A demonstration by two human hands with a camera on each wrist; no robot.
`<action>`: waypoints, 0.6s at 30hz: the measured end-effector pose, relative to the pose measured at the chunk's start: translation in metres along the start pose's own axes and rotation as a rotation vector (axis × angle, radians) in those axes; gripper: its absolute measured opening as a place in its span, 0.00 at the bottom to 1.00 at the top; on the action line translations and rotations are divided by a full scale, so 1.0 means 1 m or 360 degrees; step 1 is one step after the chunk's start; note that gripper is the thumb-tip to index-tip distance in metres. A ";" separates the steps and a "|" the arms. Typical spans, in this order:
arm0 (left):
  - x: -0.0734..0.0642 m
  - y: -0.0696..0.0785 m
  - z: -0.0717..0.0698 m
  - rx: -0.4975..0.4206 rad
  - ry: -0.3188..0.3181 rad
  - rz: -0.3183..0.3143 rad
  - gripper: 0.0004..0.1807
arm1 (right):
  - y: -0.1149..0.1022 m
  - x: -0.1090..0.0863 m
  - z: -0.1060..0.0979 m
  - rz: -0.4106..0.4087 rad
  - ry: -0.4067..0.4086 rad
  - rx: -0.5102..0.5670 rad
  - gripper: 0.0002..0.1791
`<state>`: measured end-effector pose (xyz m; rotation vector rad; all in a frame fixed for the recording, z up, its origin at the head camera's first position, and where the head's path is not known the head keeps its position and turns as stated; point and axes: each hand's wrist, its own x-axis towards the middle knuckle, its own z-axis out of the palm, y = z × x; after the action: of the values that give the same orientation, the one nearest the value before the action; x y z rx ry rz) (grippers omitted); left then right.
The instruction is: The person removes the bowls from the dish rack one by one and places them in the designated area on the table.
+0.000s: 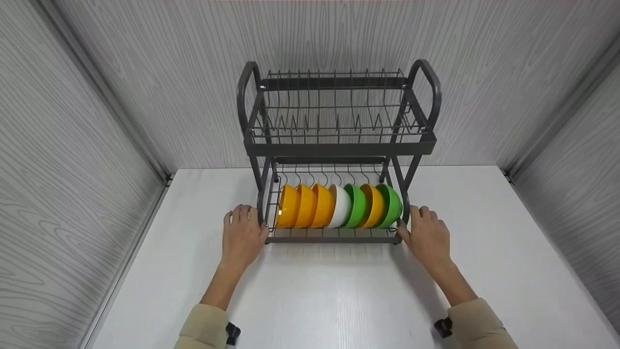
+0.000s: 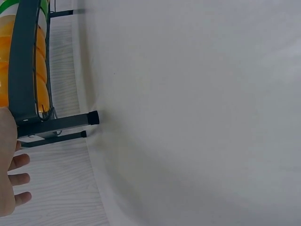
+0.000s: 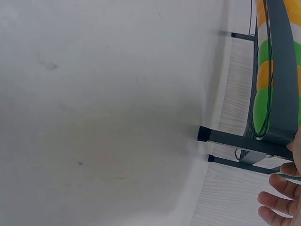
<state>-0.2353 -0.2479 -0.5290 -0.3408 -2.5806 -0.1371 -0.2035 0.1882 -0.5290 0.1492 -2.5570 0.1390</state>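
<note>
A dark grey two-tier dish rack [image 1: 334, 149] stands upright on the white table. Several small bowls stand on edge in a row on its lower tier: orange bowls [image 1: 287, 207] at the left, then a white bowl [image 1: 341, 207], with green bowls [image 1: 356, 206] and another orange bowl [image 1: 373, 206] at the right. My left hand [image 1: 242, 237] holds the rack's lower left front corner, thumb in front and fingers along the outer side. At the lower right corner, my right hand [image 1: 428, 237] pinches the front leg [image 3: 249, 143] between thumb and index finger, its other fingers spread loosely.
The rack's upper tier [image 1: 339, 106] carries wire dividers and no dishes, with a looped handle at each end. Behind the table rises a grey wood-grain panel [image 1: 334, 34], and similar panels flank it left and right. Black rubber feet [image 2: 93, 117] tip the rack's legs.
</note>
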 end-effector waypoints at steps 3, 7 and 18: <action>0.000 0.000 -0.001 -0.0006 -0.0004 -0.0007 0.19 | 0.000 0.001 0.000 0.0002 0.0003 0.0012 0.21; 0.001 0.001 -0.002 -0.0019 -0.0027 -0.0025 0.19 | 0.000 0.000 0.001 0.0010 0.0008 0.0035 0.20; 0.001 0.003 -0.002 -0.0039 -0.0090 -0.0057 0.20 | -0.001 0.001 -0.003 0.0066 -0.0096 0.0043 0.21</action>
<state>-0.2348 -0.2453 -0.5265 -0.3120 -2.6436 -0.1747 -0.2026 0.1871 -0.5256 0.1120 -2.6204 0.1877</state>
